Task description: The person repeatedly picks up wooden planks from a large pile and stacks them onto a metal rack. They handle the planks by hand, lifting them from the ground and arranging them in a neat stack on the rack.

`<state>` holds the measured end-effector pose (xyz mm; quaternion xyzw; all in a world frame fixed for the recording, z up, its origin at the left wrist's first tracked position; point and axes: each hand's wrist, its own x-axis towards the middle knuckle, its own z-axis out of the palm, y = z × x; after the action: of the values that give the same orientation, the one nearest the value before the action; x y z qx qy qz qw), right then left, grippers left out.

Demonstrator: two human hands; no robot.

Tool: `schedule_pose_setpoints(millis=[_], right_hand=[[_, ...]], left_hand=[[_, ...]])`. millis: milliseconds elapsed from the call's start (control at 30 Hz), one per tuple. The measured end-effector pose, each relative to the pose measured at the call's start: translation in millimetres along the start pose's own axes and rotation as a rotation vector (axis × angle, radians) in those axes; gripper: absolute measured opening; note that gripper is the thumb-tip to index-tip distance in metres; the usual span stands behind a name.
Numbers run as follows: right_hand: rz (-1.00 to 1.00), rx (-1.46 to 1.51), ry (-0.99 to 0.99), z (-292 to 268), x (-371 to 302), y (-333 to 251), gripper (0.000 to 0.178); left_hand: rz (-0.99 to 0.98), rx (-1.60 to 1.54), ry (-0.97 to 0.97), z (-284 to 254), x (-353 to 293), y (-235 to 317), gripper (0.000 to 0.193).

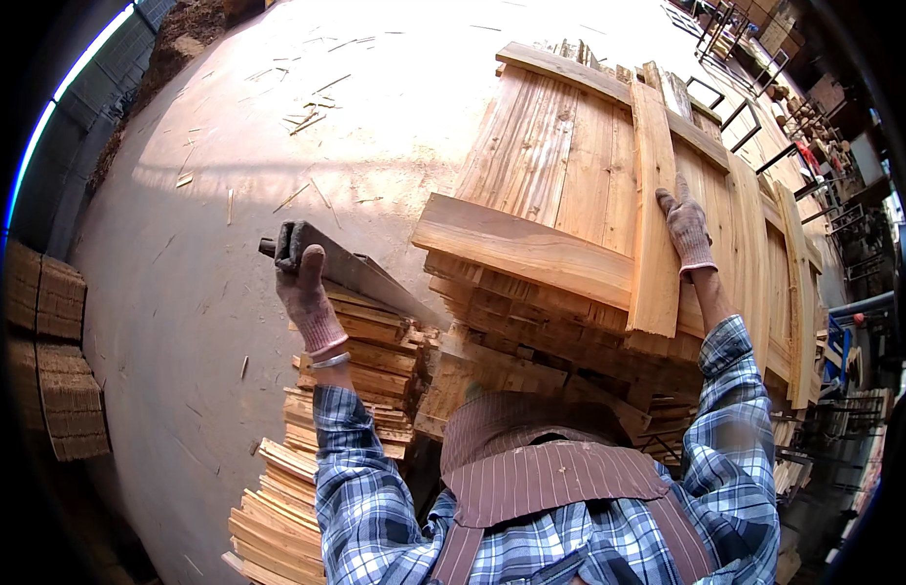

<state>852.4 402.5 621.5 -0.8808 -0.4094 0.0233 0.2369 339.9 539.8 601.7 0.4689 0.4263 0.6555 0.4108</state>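
Note:
My left hand point(309, 302), in a worn pinkish glove with dark fingers, is closed around the end of a long dark grey metal piece point(365, 276). This piece slants down to the right toward the wood stack; its exact kind I cannot make out. My right hand point(686, 231), gloved too, lies with its fingers stretched and apart at the right edge of a loose plank point(652, 210). That plank lies lengthwise over a layer of pale boards point(594, 166). A crosswise board point(521, 249) spans the near side of the layer, and another crosswise board point(570, 70) the far side.
Below my left hand are piled thin wood strips point(277, 512). Brown stacked bundles point(68, 380) stand at the far left. Wood splinters point(307, 120) litter the pale floor point(209, 292). Metal frames point(741, 122) line the right side. A striped brown cap point(541, 458) hides part of the lower middle.

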Motion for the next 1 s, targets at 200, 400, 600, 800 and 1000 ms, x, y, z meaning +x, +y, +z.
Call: schedule_pose_setpoints(millis=[200,400,600,800,1000], right_hand=[[-0.074,-0.003,0.077,7,4,1,0.063],[-0.093,-0.003,-0.187,8,23,40,0.032],[-0.682,-0.417,0.249,57,6,-95,0.016],[-0.697,-0.436,0.016,87,9,-182,0.039],[-0.724,-0.763,-0.088,84,16,-207,0.035]], left_hand=[[-0.155,-0.138,-0.172,88,-55,10,0.069],[0.025,0.063,-0.156,93,-43,-12,0.066],[-0.062,-0.101,-0.187,82,-42,-21,0.058],[-0.184,-0.285,-0.266,84,-44,-12,0.060],[-0.184,-0.083,-0.275,78,-45,-12,0.058]])
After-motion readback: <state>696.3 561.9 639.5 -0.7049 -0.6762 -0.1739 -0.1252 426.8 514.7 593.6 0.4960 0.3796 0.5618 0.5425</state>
